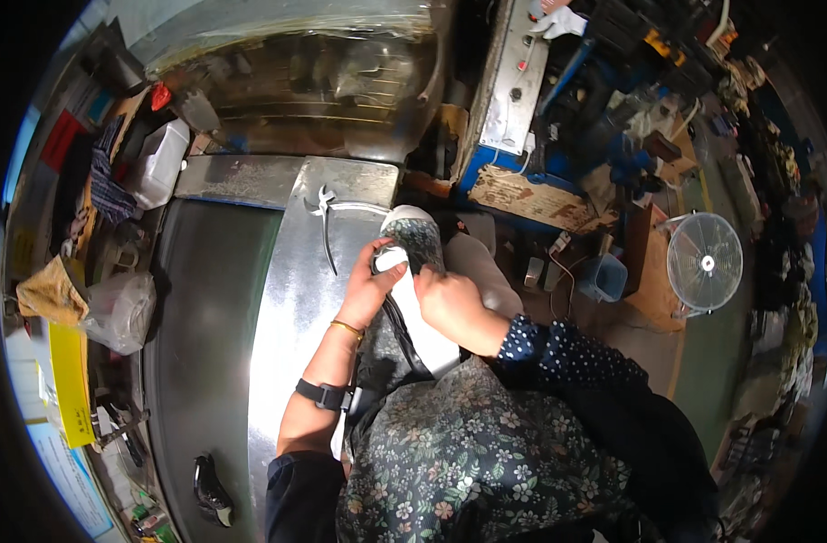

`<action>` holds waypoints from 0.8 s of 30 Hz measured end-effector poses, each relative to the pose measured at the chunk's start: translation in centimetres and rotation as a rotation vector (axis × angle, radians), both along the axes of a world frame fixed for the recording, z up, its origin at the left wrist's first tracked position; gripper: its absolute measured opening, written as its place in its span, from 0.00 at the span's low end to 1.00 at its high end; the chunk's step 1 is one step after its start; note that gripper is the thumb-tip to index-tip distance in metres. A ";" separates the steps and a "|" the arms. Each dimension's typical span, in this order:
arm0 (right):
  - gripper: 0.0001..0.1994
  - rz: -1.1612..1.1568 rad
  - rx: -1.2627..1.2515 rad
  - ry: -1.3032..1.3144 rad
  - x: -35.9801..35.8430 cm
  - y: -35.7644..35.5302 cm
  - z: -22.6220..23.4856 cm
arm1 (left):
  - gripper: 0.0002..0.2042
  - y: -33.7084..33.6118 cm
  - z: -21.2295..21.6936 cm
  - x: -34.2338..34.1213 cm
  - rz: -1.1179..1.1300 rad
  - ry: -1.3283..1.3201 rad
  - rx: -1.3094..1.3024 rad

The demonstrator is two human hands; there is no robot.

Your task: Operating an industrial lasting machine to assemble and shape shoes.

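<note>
My left hand (pixel 368 288) is closed around the rounded end of a long white piece (pixel 429 340), its thumb across the top. The piece lies over my lap, with dark strips (pixel 401 330) along its left side; its kind is not clear. Against the right side of it my right hand (pixel 453 308) is curled, knuckles up; whatever its fingers pinch is hidden. Past my left hand, pincers (pixel 324 206) with dark handles rest on a shiny metal table (pixel 291 308). A floral apron (pixel 486 443) covers my lap.
Left of the table runs a dark conveyor belt (pixel 210 335) with a shiny black shoe (pixel 211 489) on it. A white box (pixel 162 163) and a plastic bag (pixel 122 312) sit along the left side. To the right are a blue-sided machine (pixel 513 181), a bin (pixel 602 276) and a fan (pixel 705 263).
</note>
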State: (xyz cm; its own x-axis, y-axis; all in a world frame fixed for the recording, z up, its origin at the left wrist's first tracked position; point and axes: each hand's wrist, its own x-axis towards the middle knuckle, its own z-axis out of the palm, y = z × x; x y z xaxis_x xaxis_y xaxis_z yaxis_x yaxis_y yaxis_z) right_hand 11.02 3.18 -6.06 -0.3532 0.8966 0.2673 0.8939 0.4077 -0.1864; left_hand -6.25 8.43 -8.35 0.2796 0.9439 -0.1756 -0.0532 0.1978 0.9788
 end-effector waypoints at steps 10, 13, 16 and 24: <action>0.32 0.022 -0.830 0.871 3.7 -3.2 -3.0 | 0.33 0.0 -0.8 -1.8 -0.144 -0.781 -0.203; 0.35 0.090 -0.429 0.821 2.2 -1.8 -4.5 | 0.34 -5.0 -2.8 2.1 0.290 -0.318 -0.042; 0.34 0.016 -0.752 0.704 1.2 -2.2 0.2 | 0.27 -8.0 -1.1 1.4 0.303 0.456 0.015; 0.33 0.084 -0.714 0.912 2.8 -2.2 -3.0 | 0.31 -8.6 -0.8 -3.5 -0.007 -0.176 -0.121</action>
